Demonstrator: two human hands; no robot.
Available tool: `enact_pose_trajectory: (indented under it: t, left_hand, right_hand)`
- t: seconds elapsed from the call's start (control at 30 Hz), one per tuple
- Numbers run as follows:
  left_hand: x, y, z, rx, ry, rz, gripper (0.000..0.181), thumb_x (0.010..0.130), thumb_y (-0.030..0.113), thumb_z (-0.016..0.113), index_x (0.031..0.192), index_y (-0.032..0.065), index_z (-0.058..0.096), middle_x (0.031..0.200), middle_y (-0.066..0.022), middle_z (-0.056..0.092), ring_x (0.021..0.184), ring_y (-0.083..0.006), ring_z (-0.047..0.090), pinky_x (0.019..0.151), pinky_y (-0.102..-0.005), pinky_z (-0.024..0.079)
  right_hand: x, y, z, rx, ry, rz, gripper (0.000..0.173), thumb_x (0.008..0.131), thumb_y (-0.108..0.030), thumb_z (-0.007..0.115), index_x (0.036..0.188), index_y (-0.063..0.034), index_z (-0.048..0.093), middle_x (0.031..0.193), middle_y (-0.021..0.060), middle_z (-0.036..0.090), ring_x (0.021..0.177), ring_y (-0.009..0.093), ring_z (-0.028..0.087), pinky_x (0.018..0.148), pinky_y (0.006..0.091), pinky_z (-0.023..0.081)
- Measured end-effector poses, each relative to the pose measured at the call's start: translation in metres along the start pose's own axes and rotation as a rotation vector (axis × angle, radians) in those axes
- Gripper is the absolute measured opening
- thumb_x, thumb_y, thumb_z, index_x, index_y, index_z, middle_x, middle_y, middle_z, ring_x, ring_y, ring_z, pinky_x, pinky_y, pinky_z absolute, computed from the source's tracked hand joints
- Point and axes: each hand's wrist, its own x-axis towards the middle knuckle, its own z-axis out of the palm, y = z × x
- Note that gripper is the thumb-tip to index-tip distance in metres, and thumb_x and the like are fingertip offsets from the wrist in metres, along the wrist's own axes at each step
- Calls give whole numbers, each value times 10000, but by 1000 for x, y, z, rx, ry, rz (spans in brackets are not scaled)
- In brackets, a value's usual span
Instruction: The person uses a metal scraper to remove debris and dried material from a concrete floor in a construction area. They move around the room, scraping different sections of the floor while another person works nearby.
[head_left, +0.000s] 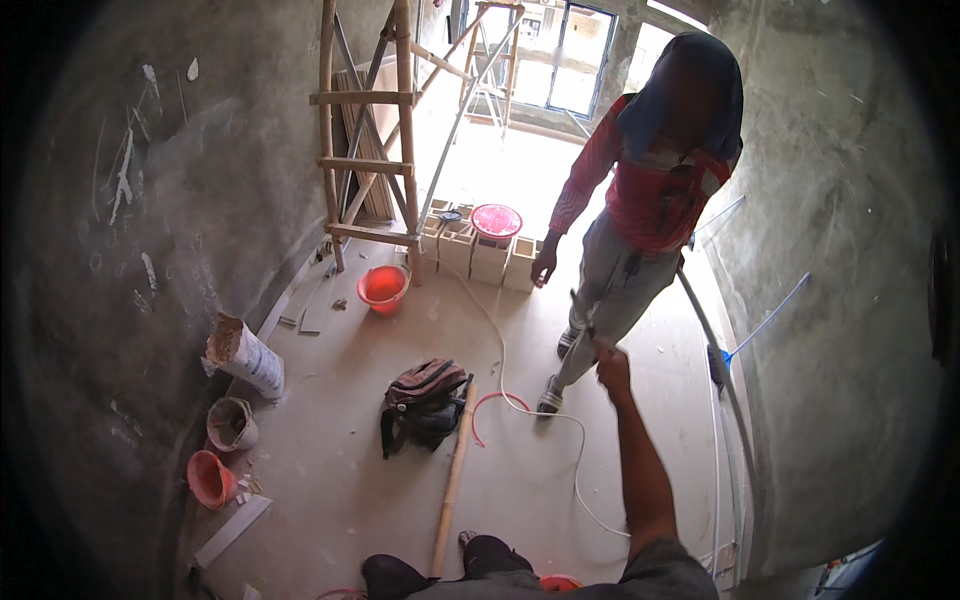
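My right hand (615, 373) reaches out ahead of me at the end of my outstretched arm. It grips a slim dark tool (583, 313) that points away from me; its exact kind is unclear against the other person's trousers. My left hand is out of view. Facing me stands a person (660, 172) in a red top and grey trousers, with a dark cloth over the head. That person's hand (544, 268) hangs beside the leg, apart from the tool. On the floor before me lie a backpack (426, 405) and a bamboo pole (454, 472).
A white cable (582, 450) snakes over the floor near a red hose (480, 420). Along the left wall stand a torn sack (251, 356) and buckets (231, 424). Farther off are a red bucket (384, 289), a wooden ladder frame (367, 165) and hollow blocks (491, 261) under a red basin (496, 220).
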Motion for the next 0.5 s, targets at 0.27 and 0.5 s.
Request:
enact_pose_trajectory:
  t: [0.27, 0.5]
  left_hand:
    - [78, -45, -111, 198, 29, -37, 580, 870, 490, 596, 1218, 26, 620, 1256, -243, 589, 1161, -384, 554, 1007, -448, 427]
    - [183, -36, -270, 195, 93, -7, 717, 833, 488, 661, 1261, -77, 550, 1322, -246, 552, 1252, -367, 508, 1053, -440, 399]
  right_hand:
    - [-12, 33, 66, 233, -58, 442, 425, 939, -420, 571, 691, -79, 520, 545, 23, 445, 367, 127, 340, 339, 330, 252]
    - [-318, 149, 171, -890, -523, 403, 289, 901, -169, 482, 1171, -128, 579, 958, 207, 678, 920, 367, 663, 786, 470, 516]
